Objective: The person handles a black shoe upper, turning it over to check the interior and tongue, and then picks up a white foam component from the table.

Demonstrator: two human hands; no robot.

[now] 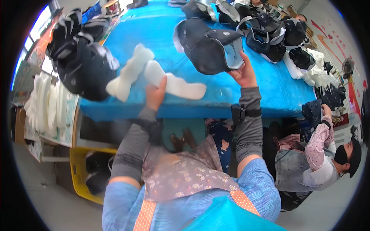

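Note:
My right hand [244,72] grips a black shoe upper [204,46] by its open edge, raised over the blue-covered table. Its pale grey-blue lining [233,54] shows at the opening. Closer to the front edge, my left hand [156,94] is closed on a white wavy-edged foam pad [185,86], thumb on top; the fingers underneath are hidden. Beside it, further left, lies a second white foam pad [131,73] of similar shape, slanting away from me.
Black uppers [83,67] pile up at the left, above a stack of white pads [46,104]. More uppers [266,36] crowd the far right. Below left stands a yellow crate [79,173] with dark items. At the right a co-worker [320,154] handles a dark piece [311,111].

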